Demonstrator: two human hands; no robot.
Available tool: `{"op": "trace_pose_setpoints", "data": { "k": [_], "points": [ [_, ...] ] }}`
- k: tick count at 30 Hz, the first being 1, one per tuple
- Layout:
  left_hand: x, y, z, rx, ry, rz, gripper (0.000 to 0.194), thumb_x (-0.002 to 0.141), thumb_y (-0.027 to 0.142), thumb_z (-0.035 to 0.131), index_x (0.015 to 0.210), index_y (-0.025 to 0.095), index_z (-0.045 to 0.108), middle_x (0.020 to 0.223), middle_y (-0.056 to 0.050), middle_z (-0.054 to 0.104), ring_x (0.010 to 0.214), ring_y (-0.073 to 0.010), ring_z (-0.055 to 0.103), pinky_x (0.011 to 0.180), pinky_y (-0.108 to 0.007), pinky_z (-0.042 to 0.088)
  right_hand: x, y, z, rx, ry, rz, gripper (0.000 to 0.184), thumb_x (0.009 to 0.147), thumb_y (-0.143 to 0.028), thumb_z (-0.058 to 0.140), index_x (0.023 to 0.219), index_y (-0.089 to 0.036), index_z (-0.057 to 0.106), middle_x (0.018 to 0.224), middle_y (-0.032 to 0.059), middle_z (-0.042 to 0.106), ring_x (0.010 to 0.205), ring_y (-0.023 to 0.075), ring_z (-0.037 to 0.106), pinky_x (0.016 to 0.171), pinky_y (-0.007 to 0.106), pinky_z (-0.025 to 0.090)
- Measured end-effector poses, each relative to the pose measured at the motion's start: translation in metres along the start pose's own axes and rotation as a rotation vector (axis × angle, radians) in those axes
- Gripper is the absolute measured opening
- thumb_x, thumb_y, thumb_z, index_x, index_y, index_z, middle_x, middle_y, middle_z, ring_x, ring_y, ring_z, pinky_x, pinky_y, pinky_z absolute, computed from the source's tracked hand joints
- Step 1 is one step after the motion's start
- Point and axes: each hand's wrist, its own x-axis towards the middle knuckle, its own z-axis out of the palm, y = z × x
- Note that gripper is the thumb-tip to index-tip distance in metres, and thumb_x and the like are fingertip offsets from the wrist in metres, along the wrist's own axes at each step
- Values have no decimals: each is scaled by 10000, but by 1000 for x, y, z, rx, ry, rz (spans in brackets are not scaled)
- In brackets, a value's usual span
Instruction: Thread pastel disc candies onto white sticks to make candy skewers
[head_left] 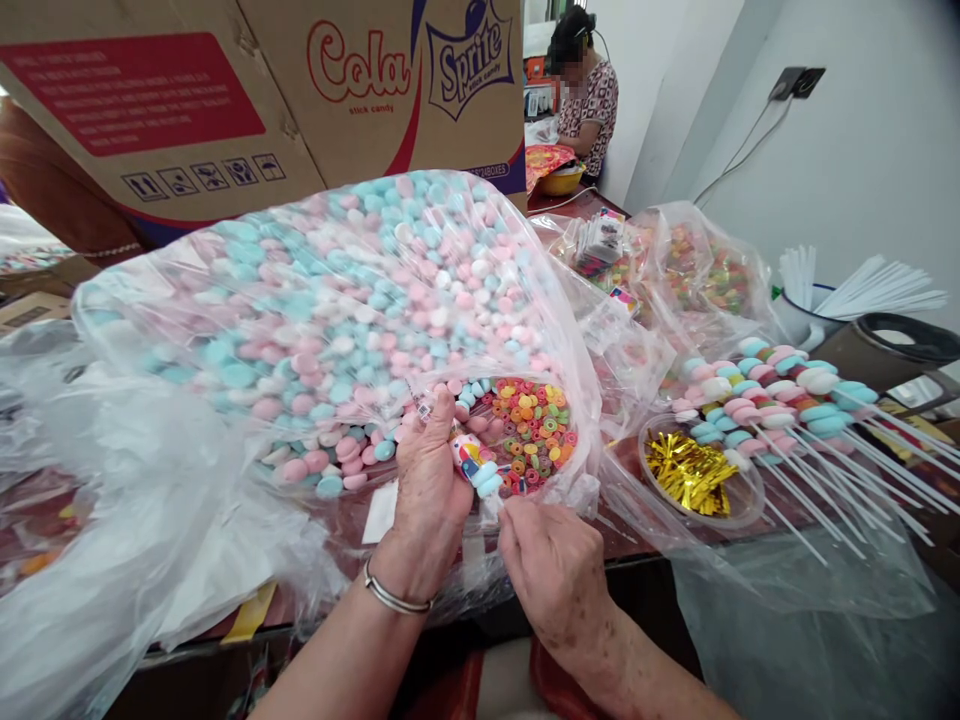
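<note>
The left hand (431, 490) is closed around a candy skewer (486, 479) dressed in a colourful printed wrapper (466, 452), holding it tilted just above the mouth of the clear bag (570, 340) of pastel candies. The right hand (559, 570) has its fingers bunched together at the skewer's lower end, apparently clamped on it there. The step looks like closing or securing the wrapper around the stick, which calls for the left hand to keep the skewer steady while the right fingers draw the film tight. A tub (754, 500) of gold foil strips (690, 472) stands to the right on the table (341, 522), beside a pile of candy skewers on white sticks. Hard to make out is the held skewer's own stick, covered by the right fingers; the left palm hides part of the candy, and both forearms run out of the frame.
</note>
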Motion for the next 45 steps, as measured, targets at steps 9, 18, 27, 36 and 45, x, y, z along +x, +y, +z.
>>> {"op": "trace_pose_setpoints", "data": {
  "k": [9, 18, 27, 36, 45],
  "points": [
    [-14, -13, -4, 18, -99, -27, 317, 679, 334, 858, 705, 149, 602, 573, 33, 632, 469, -101, 597, 598, -258, 574, 10, 1, -1, 821, -366, 654, 301, 981, -336, 363, 764, -197, 517, 478, -63, 456, 422, 97, 442, 454, 209, 337],
    [-5, 3, -9, -160, -214, -152, 95, 827, 206, 696, 816, 117, 664, 598, 17, 613, 549, -116, 637, 607, -234, 570, 11, -2, -8, 1383, -431, 943, 309, 942, -435, 447, 788, -181, 529, 383, -105, 409, 328, 56, 275, 370, 180, 221],
    [-1, -2, -9, -115, -160, -80, 166, 748, 188, 785, 770, 136, 629, 606, 50, 582, 468, -66, 547, 533, -199, 525, 4, 1, -9, 598, -354, 467, 260, 972, -269, 370, 747, -211, 487, 475, -64, 455, 401, 94, 436, 434, 217, 302],
    [-8, -6, -9, -25, -181, 1, 284, 692, 277, 838, 678, 149, 585, 604, 44, 588, 499, -89, 590, 506, -189, 499, 7, -4, -14, 209, -146, 139, 266, 940, -119, 378, 759, -173, 565, 513, -15, 568, 431, 112, 523, 482, 242, 338],
    [-17, -7, -8, 55, -307, 93, 248, 765, 358, 795, 793, 159, 650, 586, 37, 603, 494, -100, 570, 557, -229, 537, 11, -2, -17, 413, -287, 317, 285, 974, -166, 341, 748, -199, 512, 451, -57, 479, 373, 103, 473, 433, 240, 285]
  ]
}}
